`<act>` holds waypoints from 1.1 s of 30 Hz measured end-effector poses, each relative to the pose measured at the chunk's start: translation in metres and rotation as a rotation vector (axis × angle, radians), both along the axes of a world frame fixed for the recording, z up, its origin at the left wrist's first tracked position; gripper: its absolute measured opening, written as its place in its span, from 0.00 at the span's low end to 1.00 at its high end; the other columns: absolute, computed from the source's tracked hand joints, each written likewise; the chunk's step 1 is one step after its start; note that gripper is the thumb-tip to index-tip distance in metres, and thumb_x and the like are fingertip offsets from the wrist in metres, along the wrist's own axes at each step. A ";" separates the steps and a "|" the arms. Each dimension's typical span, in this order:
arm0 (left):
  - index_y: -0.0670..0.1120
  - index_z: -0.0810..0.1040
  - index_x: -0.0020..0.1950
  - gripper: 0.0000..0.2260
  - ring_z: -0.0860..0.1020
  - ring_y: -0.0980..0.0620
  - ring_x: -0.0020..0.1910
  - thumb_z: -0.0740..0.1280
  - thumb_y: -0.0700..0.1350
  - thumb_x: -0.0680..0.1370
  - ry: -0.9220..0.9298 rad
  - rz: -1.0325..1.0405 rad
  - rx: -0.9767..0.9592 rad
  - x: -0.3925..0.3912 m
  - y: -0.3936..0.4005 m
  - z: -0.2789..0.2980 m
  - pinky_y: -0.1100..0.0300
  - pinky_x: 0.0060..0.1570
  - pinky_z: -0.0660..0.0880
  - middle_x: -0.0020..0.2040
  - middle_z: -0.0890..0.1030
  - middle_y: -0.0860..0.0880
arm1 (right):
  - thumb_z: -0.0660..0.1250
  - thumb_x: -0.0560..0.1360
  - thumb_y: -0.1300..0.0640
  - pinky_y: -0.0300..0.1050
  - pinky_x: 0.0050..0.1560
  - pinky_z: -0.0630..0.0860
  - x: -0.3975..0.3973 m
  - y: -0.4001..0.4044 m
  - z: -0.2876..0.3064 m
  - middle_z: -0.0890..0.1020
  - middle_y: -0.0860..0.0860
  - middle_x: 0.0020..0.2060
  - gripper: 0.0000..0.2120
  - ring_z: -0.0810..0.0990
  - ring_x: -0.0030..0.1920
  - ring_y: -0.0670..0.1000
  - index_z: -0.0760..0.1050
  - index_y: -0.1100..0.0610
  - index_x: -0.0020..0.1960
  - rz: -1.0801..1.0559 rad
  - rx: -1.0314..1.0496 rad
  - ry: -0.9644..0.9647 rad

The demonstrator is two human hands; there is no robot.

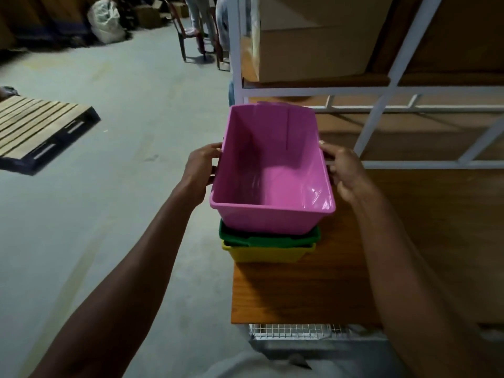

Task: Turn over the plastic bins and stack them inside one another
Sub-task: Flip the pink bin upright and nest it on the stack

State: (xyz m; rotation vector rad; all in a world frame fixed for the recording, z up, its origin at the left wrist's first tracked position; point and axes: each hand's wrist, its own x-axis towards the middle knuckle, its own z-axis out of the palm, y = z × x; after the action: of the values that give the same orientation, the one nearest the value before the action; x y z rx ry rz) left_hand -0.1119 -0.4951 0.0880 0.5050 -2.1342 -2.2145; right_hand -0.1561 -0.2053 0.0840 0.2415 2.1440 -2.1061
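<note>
On wooden shelf (294,290), near edge: yellow bin (266,253), green bin (261,239) nested inside.
Pink bin (272,170): upright (mouth up), above the stack.
Left hand (200,171): grips left rim.
Right hand (346,170): grips right rim.

Head-worn, looking forward and steeply down, close above fingers (215,148) gripping a pink bin (272,170); bench (300,290) below them, floor (122,132) to their left.
</note>
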 end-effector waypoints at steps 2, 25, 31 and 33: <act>0.49 0.86 0.62 0.20 0.80 0.49 0.38 0.60 0.41 0.77 -0.008 -0.001 -0.008 0.001 0.001 -0.006 0.63 0.29 0.76 0.50 0.86 0.49 | 0.68 0.80 0.47 0.48 0.47 0.75 0.003 0.000 -0.004 0.88 0.45 0.39 0.12 0.83 0.45 0.50 0.88 0.50 0.51 0.000 -0.011 -0.016; 0.52 0.83 0.67 0.20 0.81 0.43 0.48 0.58 0.41 0.80 -0.132 0.018 -0.047 0.011 0.002 -0.059 0.52 0.43 0.81 0.57 0.86 0.47 | 0.68 0.79 0.45 0.64 0.70 0.69 0.016 0.000 -0.040 0.88 0.49 0.47 0.12 0.81 0.58 0.58 0.86 0.50 0.52 0.047 0.040 -0.137; 0.52 0.83 0.66 0.20 0.81 0.43 0.48 0.58 0.40 0.80 -0.129 0.023 -0.052 0.010 0.005 -0.060 0.53 0.42 0.81 0.57 0.85 0.49 | 0.69 0.78 0.44 0.65 0.72 0.69 0.015 0.004 -0.046 0.89 0.49 0.48 0.15 0.82 0.57 0.57 0.87 0.51 0.55 0.052 0.030 -0.153; 0.51 0.82 0.68 0.20 0.81 0.42 0.48 0.58 0.40 0.80 -0.137 0.024 -0.061 0.009 0.003 -0.063 0.52 0.44 0.82 0.55 0.86 0.49 | 0.69 0.77 0.44 0.67 0.73 0.69 0.017 0.004 -0.045 0.88 0.50 0.51 0.14 0.82 0.59 0.58 0.87 0.51 0.55 0.053 0.031 -0.157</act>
State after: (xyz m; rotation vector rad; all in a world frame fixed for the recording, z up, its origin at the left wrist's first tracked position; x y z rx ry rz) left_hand -0.1030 -0.4925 0.0253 0.6947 -2.2396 -2.1537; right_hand -0.1388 -0.2011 0.0392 0.3370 2.0712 -1.9570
